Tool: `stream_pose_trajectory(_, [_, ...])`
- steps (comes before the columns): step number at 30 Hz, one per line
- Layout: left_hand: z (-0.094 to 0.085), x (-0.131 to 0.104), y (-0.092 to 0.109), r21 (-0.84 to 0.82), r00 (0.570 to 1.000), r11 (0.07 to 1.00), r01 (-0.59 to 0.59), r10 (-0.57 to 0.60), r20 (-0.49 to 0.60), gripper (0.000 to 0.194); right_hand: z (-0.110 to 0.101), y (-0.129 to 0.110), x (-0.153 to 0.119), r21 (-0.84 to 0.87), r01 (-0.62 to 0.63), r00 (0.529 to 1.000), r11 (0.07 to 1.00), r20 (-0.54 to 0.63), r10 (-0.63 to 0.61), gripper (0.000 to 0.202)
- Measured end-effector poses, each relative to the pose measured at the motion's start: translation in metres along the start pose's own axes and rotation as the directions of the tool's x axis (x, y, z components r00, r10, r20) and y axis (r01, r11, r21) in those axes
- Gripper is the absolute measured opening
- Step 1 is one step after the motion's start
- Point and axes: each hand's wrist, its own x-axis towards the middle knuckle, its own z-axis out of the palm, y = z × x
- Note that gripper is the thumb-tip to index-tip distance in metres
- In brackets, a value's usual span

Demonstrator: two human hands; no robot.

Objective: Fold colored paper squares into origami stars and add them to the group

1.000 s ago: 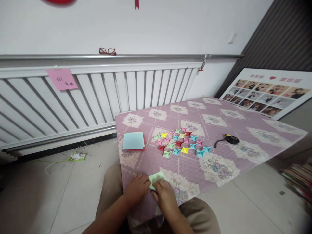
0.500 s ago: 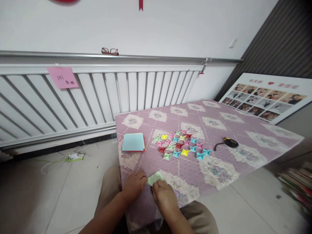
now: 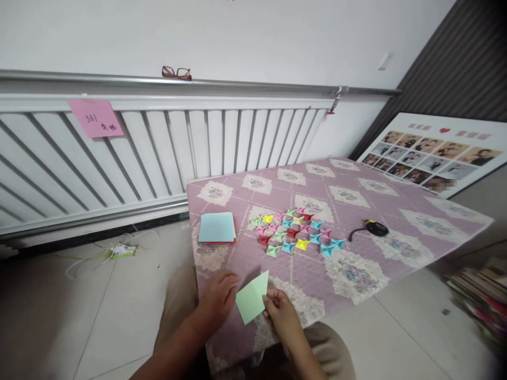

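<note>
A light green sheet of paper (image 3: 252, 297) is tilted up off the cloth near the front edge of the table. My right hand (image 3: 282, 311) pinches its right edge between thumb and fingers. Beside the sheet's left edge is my left hand (image 3: 222, 293), its fingers loosely bent and a little apart, somewhat blurred; I see no grip on the paper. Beyond my hands lie several small folded paper pieces (image 3: 293, 233) in rows, in green, pink, yellow, blue and red. To their left sits a stack of coloured paper (image 3: 216, 228) with light blue on top.
A purple flowered cloth (image 3: 273, 198) covers the table. On its right side lies a black tape measure-like object (image 3: 375, 228) with a strap. A white radiator (image 3: 222, 137) stands behind, with glasses (image 3: 176, 73) on the pipe above. A power strip (image 3: 122, 250) with cables lies on the floor.
The green paper, lying flat under both hands before, is now opened out and lifted at an angle. My right hand has moved right, pinching its edge; my left hand has come off it.
</note>
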Motion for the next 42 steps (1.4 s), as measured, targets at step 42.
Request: stream_pose_trajectory(42, [0.045,-0.023,-0.005,0.231,0.939,0.969,0.086,-0.157,0.307,0.015,0.001,0.046,-0.024,-0.505,0.467,0.843,0.726,0.005,-0.538,0.013])
